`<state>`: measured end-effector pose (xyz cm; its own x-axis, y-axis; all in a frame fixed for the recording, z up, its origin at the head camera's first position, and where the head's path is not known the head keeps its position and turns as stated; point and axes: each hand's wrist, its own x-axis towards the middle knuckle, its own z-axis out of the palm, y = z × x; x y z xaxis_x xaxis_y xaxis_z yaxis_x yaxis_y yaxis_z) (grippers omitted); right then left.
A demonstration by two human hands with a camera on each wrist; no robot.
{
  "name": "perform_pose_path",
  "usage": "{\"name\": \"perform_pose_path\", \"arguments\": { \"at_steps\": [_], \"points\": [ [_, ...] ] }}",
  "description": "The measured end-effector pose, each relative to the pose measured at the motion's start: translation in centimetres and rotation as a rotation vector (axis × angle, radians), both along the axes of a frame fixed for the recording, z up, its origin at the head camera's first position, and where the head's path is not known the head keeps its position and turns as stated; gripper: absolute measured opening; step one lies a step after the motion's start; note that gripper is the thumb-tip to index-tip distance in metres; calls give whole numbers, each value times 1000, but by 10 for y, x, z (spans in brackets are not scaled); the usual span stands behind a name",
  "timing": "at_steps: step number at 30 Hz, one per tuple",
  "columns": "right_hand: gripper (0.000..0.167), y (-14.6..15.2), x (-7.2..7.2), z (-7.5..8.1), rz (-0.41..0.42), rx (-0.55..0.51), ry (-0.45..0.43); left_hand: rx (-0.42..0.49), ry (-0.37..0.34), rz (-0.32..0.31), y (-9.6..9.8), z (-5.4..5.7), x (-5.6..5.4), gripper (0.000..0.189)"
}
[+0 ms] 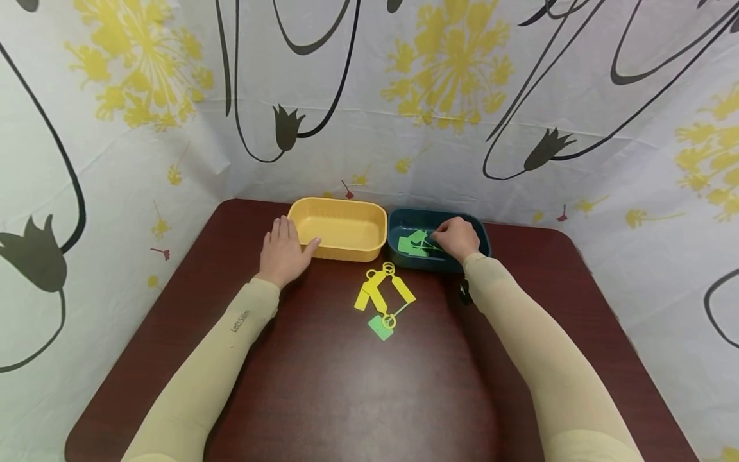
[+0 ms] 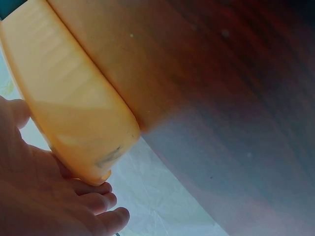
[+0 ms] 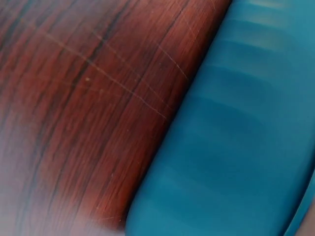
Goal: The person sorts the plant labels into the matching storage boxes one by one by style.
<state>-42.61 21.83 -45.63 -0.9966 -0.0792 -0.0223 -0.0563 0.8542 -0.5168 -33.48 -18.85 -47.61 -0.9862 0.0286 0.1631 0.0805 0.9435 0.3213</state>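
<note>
Table (image 1: 346, 391), dark red, holds a yellow tub (image 1: 352, 254) beside a blue tub (image 1: 412, 262). The left hand (image 1: 283, 253), fingers straight, touches the yellow tub's end. The right hand (image 1: 458, 238) bends its fingers over green tags (image 1: 409, 246) in the blue tub; I can't tell if it pinches one. In front lie yellow tags (image 1: 378, 299) and a lone green tag (image 1: 380, 329). These overlap, so pulling one might drag another along.

Legible txt (image 1: 240, 321): "Let's Slim", on pers.'s L sleeve (image 1: 213, 367).
</note>
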Motion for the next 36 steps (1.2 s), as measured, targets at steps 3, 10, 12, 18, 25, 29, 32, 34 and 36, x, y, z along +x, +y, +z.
{"name": "perform_pose_path", "arguments": {
  "at_steps": [3,10,12,18,25,29,32,34,36],
  "points": [
    [26,0,1,1,3,3,17,0,-3,0,0,0,0,95],
    [23,2,4,2,-4,-37,48,-5,-10,11,0,-1,-2,96],
    [21,3,5,3,0,-50,66,-4,-12,11,0,-1,-2,96],
    [19,3,12,8,20,-64,161,-7,-11,7,1,-1,-2,97],
    [18,-3,21,16,46,-91,243,-3,-13,4,0,-1,-4,97],
    [18,-8,29,21,70,-118,273,-3,-18,5,-1,-1,-4,96],
    [18,-11,35,23,93,-122,303,0,-19,6,0,-1,-4,95],
    [18,-13,38,23,109,-116,331,1,-20,7,0,-2,-3,95],
    [17,-15,43,24,122,-102,358,1,-21,9,1,-2,-3,95]
  ]
}}
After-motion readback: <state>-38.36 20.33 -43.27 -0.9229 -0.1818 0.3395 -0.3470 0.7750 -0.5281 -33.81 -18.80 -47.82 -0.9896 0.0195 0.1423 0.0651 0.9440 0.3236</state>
